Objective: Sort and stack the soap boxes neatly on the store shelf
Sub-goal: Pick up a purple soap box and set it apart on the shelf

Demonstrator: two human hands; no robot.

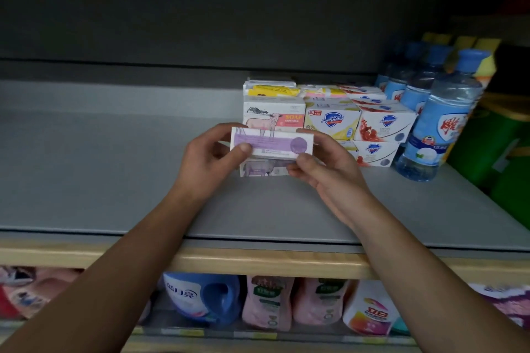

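Observation:
I hold a white soap box with a purple band [272,144] between both hands, above the grey shelf [114,169]. My left hand [212,157] pinches its left end and my right hand [321,163] pinches its right end. Just below it another purple soap box [259,169] stands on the shelf. Behind it is a stack of sheep-print soap boxes [274,114]. Yellow Safeguard boxes [331,120] and red-and-white Safeguard boxes [383,123] stand stacked to the right.
Blue-capped bottles [441,112] line the shelf's right side, close to the soap stacks. Green containers [493,146] sit further right. The lower shelf holds detergent jugs [200,298] and pink refill pouches [268,301].

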